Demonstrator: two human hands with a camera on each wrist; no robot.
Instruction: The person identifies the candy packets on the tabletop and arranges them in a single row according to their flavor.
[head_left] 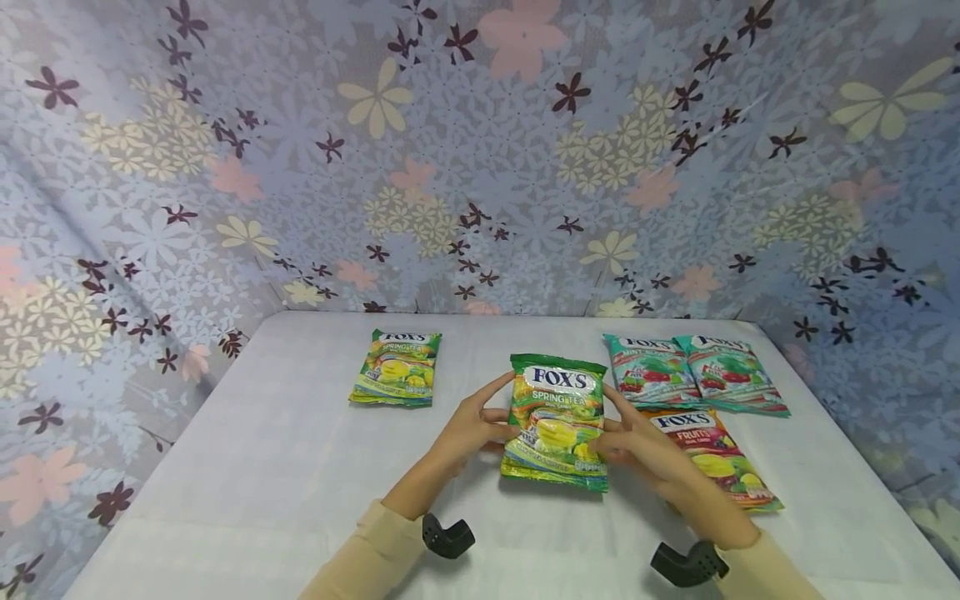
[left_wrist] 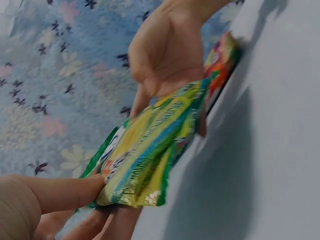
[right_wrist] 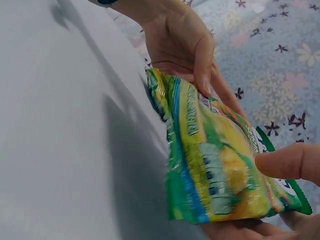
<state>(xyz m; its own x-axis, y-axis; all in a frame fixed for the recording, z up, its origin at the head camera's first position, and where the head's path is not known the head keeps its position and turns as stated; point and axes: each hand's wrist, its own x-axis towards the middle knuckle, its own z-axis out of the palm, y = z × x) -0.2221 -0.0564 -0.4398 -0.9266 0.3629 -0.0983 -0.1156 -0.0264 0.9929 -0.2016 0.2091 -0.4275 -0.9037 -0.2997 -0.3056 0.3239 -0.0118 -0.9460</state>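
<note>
Left hand (head_left: 471, 427) and right hand (head_left: 637, 446) both grasp the green candy bag (head_left: 557, 432) between them, thumbs on front, raised off the white table (head_left: 262, 467). Red bag (head_left: 716, 454) just beside right hand.

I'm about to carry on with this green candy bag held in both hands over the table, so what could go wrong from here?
1. The green candy bag is glossy and the left hand and right hand pinch only its side edges, so it may slip.
2. The fruit candy bag lies right under the right wrist and could get nudged.
3. The bag's lower edge looks lifted off the table, so a loose hold could let it fall.
</note>
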